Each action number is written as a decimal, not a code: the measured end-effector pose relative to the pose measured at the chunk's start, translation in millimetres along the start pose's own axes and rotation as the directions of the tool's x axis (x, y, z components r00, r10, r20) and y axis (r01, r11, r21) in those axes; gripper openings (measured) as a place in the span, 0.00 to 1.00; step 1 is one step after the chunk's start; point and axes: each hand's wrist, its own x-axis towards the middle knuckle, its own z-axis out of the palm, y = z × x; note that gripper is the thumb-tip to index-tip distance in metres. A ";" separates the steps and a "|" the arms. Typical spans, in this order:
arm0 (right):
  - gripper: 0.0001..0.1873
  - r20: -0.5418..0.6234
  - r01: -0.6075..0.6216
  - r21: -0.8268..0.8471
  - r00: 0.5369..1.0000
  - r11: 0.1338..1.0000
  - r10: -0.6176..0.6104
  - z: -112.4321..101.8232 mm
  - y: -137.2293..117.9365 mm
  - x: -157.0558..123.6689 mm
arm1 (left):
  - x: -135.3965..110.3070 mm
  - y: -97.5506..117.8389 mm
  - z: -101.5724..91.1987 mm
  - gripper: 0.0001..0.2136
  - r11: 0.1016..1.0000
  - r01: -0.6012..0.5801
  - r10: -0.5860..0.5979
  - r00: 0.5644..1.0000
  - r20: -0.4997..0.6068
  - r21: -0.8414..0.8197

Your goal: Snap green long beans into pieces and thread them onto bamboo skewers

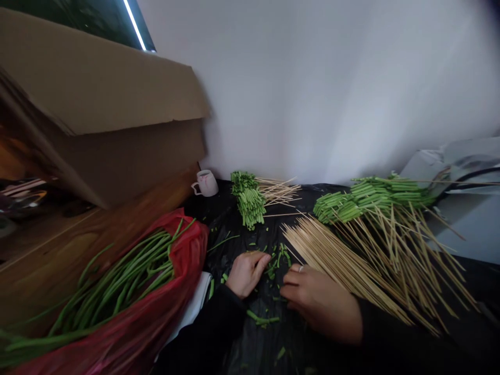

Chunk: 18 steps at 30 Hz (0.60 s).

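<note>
My left hand (248, 272) is over the black plastic sheet (269, 341), its fingers bent and the thumb lying along the index finger. What it holds, if anything, is hidden. Just right of it, my right hand (318, 299), with a ring on one finger, has its fingers curled down; anything inside them is out of sight. Between and ahead of the hands lie small green bean scraps (279, 258). More cut bean pieces (262, 319) lie nearer to me. Beside my right hand a thick row of bare bamboo skewers (332, 255) slants across the sheet.
At left, a red plastic bag (185, 255) holds long green beans (128, 276). Skewered bean pieces are stacked in a back pile (250, 203) and a right pile (375, 198). A white mug (207, 185) stands by the wall. A cardboard box (117, 99) looms at upper left.
</note>
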 end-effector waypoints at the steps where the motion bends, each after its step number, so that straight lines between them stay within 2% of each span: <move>1: 0.02 0.010 -0.015 0.031 1.000 0.999 0.014 7.3 -6.9 -7.3 | 0.4 0.7 -2.0 0.21 0.999 0.024 -0.024 1.000 0.001 -0.041; 3: 0.04 0.016 -0.050 0.070 0.999 0.996 0.049 18.8 -15.5 -21.1 | -0.4 4.1 -11.4 0.20 0.990 0.078 -0.079 0.997 -0.002 -0.117; 6: 0.07 0.023 -0.107 0.100 0.994 0.989 0.105 26.9 -19.0 -38.7 | -9.7 13.7 -39.8 0.17 0.976 0.133 -0.139 0.990 -0.024 -0.172; 9: 0.09 -0.027 -0.161 0.127 0.986 0.979 0.166 29.0 -18.0 -50.5 | -30.5 23.1 -73.5 0.14 0.974 0.158 -0.176 0.979 -0.102 -0.164; 11: 0.09 -0.071 -0.161 0.157 0.982 0.974 0.174 29.8 -18.0 -53.5 | -48.3 25.8 -88.5 0.13 0.974 0.174 -0.194 0.971 -0.142 -0.146; 14: 0.09 -0.119 -0.137 0.169 0.980 0.976 0.158 29.2 -20.6 -50.5 | -76.1 22.9 -93.9 0.10 0.981 0.188 -0.192 0.975 -0.108 -0.045; 16: 0.09 -0.121 -0.123 0.149 0.982 0.981 0.142 27.2 -23.9 -45.6 | -93.3 17.1 -90.0 0.08 0.982 0.186 -0.185 0.982 -0.038 0.035; 18: 0.10 -0.105 -0.103 0.142 0.987 0.984 0.118 24.9 -27.4 -40.8 | -108.4 9.9 -85.1 0.06 0.973 0.209 -0.206 0.978 -0.036 0.103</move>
